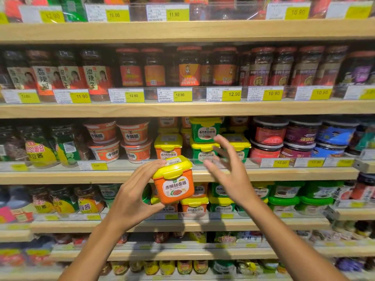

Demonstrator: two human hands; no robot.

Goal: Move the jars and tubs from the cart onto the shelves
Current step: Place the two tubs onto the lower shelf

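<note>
While raised before the shelves (182,174), left hand (132,197) gripping orange tub with yellow lid (173,179), tilted, below the stacked orange tubs (168,147). Right hand (229,169) spread wide, empty, just beside it.

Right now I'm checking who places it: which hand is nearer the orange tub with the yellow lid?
Left. The left hand grips the orange tub from its left side; the right hand is open, apart, to the tub's right.

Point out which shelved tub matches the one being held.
The orange tub with a yellow lid just above the held tub in the left hand; its neighbours are green-bodied or round.
</note>
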